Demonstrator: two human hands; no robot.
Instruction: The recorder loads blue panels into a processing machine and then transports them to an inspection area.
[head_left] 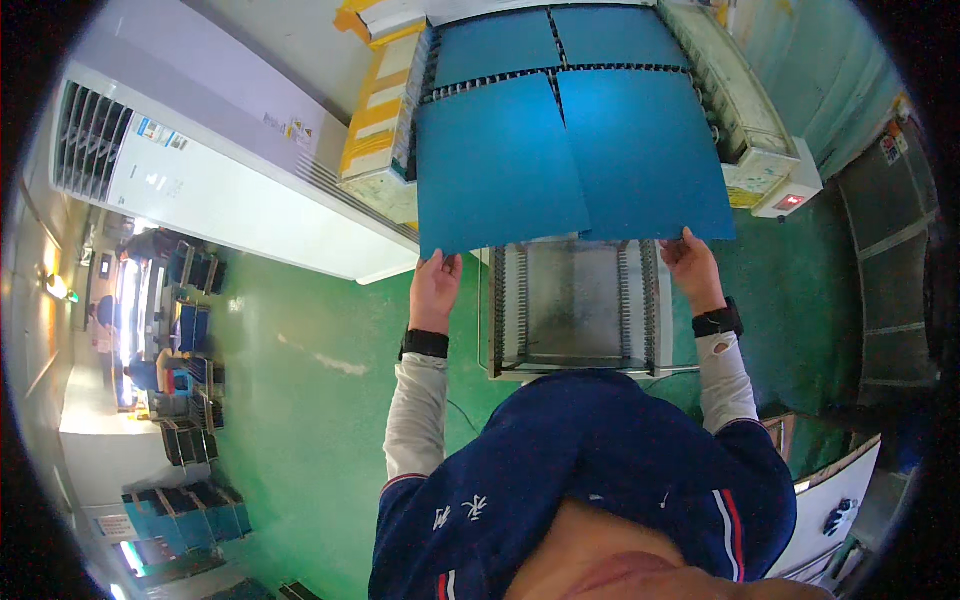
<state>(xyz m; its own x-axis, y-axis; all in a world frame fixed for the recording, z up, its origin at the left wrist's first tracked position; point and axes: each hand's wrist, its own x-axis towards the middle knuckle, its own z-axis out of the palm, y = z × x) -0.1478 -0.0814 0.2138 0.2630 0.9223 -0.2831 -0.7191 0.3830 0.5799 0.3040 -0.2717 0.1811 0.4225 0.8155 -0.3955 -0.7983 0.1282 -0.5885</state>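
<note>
Two blue rectangular panels lie side by side at the outlet of a roller conveyor, their near ends sticking out past it. My left hand (437, 288) pinches the near left corner of the left panel (500, 165). The near edge of the right panel (650, 150) is between the fingers and thumb of my right hand (692, 272). The panels slightly overlap at their near inner corners. Farther in, two more blue panels, one left (495, 48) and one right (620, 38), rest on the dark rollers (490, 88).
Below the panels stands a slotted rack (508, 310) with toothed sides, close in front of my body. A tall white air conditioner (230, 200) stands left of the conveyor. Conveyor side walls (735, 90) flank the panels. Several loaded racks (190, 520) stand far left on green floor.
</note>
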